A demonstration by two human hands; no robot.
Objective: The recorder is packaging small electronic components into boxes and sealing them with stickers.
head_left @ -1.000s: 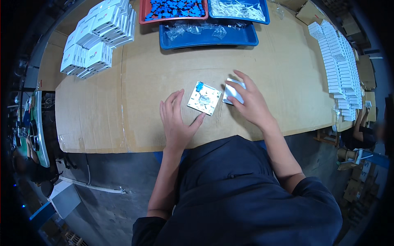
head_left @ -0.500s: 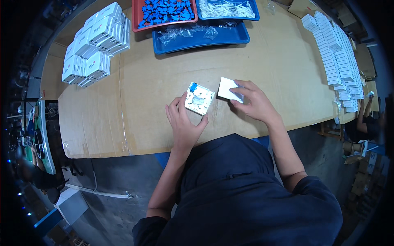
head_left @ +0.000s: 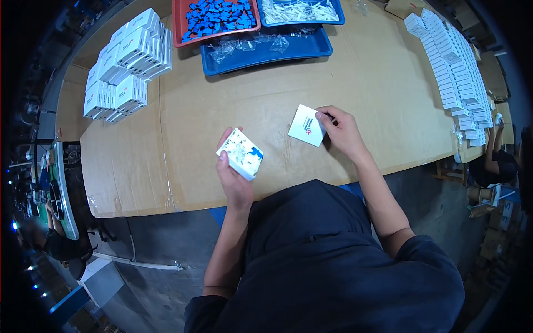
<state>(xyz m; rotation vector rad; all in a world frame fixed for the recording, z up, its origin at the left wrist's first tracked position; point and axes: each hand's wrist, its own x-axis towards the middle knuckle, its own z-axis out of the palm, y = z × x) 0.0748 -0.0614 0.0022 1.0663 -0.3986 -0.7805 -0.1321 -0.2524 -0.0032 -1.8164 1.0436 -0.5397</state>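
Note:
My left hand is closed around the edges of a square white plastic housing, raised and tilted above the cardboard-covered table. Its inner side faces up, showing small parts and a blue connector at one edge. My right hand pinches the right corner of a flat square white cover. The cover's printed face with a small red mark is turned up. Housing and cover are apart, with bare cardboard between them.
A red tray of blue connectors, a blue tray of white plastic pieces and another blue tray with clear bags stand at the back. White boxed units are stacked left; white units line the right. Other people work at both sides.
My left hand has lifted the housing, moved it left and nearer, and turned it so the blue connector points right. My right hand has flipped the cover to its printed side.

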